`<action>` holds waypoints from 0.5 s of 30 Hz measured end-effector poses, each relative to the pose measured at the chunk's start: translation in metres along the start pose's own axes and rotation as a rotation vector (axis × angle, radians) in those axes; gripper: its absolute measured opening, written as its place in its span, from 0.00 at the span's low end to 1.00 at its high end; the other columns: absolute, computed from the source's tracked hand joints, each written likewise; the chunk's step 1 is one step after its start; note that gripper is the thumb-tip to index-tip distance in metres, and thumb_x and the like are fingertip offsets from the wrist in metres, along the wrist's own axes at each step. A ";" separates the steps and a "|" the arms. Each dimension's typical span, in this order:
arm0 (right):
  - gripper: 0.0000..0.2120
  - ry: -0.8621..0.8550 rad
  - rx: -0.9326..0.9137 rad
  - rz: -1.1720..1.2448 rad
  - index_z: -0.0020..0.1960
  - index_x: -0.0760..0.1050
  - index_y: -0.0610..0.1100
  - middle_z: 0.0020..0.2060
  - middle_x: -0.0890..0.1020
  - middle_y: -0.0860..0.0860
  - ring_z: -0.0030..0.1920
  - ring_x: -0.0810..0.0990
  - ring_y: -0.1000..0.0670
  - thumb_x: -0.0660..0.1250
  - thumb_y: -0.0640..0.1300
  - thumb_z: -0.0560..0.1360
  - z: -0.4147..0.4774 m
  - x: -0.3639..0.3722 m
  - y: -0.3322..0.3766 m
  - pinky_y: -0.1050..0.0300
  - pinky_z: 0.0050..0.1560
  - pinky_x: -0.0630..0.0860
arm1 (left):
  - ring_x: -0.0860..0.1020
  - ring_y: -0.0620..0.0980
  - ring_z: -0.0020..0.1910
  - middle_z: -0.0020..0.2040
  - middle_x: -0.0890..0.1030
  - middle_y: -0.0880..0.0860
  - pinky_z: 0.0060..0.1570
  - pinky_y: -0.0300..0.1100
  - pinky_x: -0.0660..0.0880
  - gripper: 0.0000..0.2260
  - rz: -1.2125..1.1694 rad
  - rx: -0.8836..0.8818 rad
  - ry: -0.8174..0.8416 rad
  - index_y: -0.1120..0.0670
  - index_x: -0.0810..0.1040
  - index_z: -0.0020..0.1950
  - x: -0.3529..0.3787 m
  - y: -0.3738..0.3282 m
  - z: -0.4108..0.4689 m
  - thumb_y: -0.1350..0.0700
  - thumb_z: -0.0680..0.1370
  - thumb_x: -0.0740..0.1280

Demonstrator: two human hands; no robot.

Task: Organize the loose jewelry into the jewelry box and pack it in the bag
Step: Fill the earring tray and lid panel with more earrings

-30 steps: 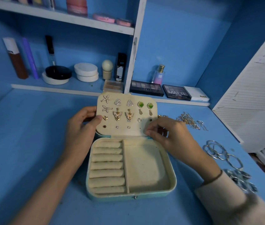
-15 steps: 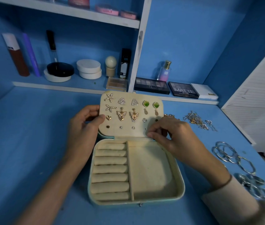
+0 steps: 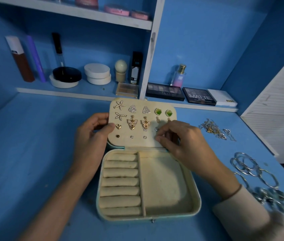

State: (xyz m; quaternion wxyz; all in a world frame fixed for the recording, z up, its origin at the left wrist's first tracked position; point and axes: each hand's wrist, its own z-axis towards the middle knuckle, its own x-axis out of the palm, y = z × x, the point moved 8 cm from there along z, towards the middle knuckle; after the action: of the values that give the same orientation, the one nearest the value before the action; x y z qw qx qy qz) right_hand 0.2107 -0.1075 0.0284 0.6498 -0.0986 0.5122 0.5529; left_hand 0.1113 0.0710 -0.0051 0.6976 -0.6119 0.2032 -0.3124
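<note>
One panel (image 3: 138, 142), between left grip (image 3: 92, 136) — right grip (image 3: 184, 142)

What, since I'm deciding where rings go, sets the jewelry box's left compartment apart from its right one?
The left compartment is filled with padded rolls lying in rows; the right compartment is a flat, open tray. The left one looks narrower, the right one wider. Both sit in the base of the jewelry box, are lined in cream, and hold no jewelry.
</note>
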 end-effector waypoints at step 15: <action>0.09 -0.054 0.020 0.134 0.45 0.82 0.45 0.36 0.80 0.52 0.36 0.75 0.58 0.64 0.39 0.71 -0.007 -0.016 -0.006 0.73 0.39 0.68 | 0.79 0.37 0.39 0.40 0.82 0.45 0.36 0.27 0.73 0.12 0.026 -0.002 -0.001 0.50 0.79 0.43 -0.001 0.000 0.001 0.68 0.74 0.66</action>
State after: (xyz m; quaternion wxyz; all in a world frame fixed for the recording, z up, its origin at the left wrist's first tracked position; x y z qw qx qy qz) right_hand 0.2139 -0.1240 0.0349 0.6258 -0.0424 0.5055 0.5925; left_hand 0.1112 0.0723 -0.0053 0.7010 -0.6102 0.2113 -0.3026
